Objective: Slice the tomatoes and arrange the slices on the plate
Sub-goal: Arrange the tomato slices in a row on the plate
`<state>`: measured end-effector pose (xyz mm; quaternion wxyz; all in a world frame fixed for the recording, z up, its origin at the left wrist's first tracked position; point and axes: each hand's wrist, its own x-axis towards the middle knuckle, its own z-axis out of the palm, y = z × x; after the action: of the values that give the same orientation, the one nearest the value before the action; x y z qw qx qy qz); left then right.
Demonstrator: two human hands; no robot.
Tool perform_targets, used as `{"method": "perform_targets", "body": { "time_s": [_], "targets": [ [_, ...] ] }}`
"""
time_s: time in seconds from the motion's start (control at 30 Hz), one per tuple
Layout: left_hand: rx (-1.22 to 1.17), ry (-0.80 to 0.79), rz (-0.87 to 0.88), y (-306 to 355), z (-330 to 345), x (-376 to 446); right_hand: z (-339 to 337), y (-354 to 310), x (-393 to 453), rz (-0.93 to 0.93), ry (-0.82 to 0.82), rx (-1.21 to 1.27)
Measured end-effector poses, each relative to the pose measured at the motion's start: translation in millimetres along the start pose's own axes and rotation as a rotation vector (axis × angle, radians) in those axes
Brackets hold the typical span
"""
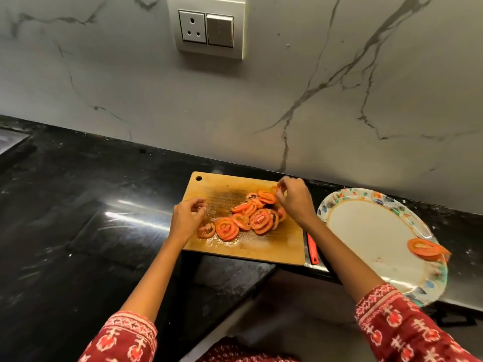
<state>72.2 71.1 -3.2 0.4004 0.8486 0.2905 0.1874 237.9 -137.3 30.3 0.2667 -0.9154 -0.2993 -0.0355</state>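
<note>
Centrally on the black counter (pixel 86 205), a wooden cutting board (pixel 261 252) holds a pile of tomato slices (pixel 251 218). Both hands are apart: the right hand (pixel 295 199) pinches one slice at the pile's far edge, while the left hand (pixel 188 218) hovers, fingers loosely curled, holding nothing. Toward the counter's right edge, a paper plate (pixel 376 231) carries one slice (pixel 424 249).
</note>
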Motion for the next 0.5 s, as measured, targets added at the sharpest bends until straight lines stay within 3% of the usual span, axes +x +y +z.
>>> {"method": "perform_targets", "body": {
  "time_s": [0.07, 0.23, 0.5],
  "targets": [
    [-0.048, 0.006, 0.031, 5, -2, 6, -17, -6, 11, -0.037, -0.044, 0.094],
    [-0.181, -0.091, 0.083, 15, -4, 20, -32, -34, 25, -0.082, -0.475, 0.289],
    [-0.240, -0.335, 0.191, 24, -11, 23, 7, -86, 33, -0.130, -0.637, 0.376]
  ]
}}
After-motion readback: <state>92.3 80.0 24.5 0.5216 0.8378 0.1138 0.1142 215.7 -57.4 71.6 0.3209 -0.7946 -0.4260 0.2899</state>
